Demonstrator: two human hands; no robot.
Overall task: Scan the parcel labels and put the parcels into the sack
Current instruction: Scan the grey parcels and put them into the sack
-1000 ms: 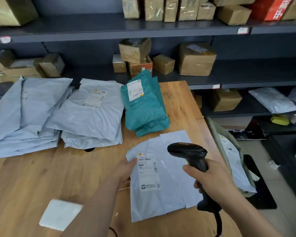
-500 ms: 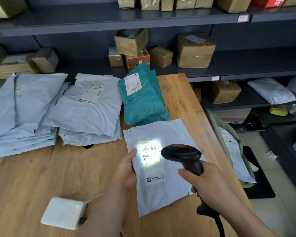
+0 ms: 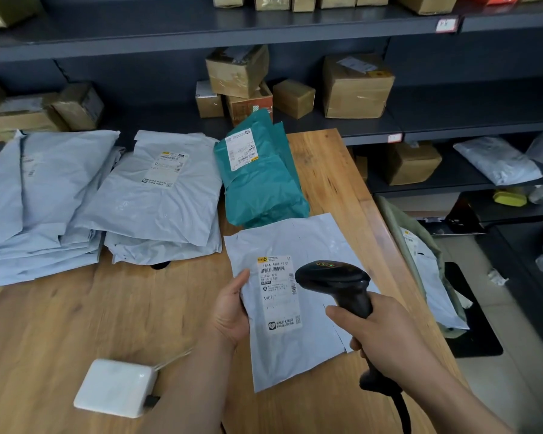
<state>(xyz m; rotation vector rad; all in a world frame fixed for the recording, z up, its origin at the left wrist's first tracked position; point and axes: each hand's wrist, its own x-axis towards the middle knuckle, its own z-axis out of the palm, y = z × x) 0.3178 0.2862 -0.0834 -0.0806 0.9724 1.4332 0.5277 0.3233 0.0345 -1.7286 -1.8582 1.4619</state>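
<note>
Left stack: We find a pile of grey mailers (image 3: pixel 38 208) lying flat at the left rear of the desk (image 3: pixel 76 324).
Second stack: Just beside it on the right lies a second pile (image 3: pixel 157 202), its top mailer label upward.
White box: A small white box (image 3: pixel 115 386) with a cable at its corner sits near the desk's front edge, left of the left forearm.
Teal parcels: We note teal parcels (image 3: pixel 264 186) stacked at the rear centre, the top one with a white label facing up.
Left hand: The left hand (image 3: pixel 232 311) holds the grey parcel by its left edge. The grip is closed on it, thumb on top; the fingers pass beneath, out of our view.
Grey parcel: The grey parcel (image 3: pixel 295 349) is at the desk's front right, its label (image 3: pixel 279 292) face up and its far edge close to the teal parcels. We cannot tell whether it rests fully on the desk.
Scanner: A black scanner (image 3: pixel 336 280) has its head over the label's right edge.
Right hand: The right hand (image 3: pixel 386 336) has its grip wrapped firmly round the scanner's handle.
Sack: A grey-green sack (image 3: pixel 395 227) stands open against the desk's right side, with a bagged parcel (image 3: pixel 433 286) inside.
Shelves: Dark shelves (image 3: pixel 452 120) behind carry brown cartons (image 3: pixel 356 89).
</note>
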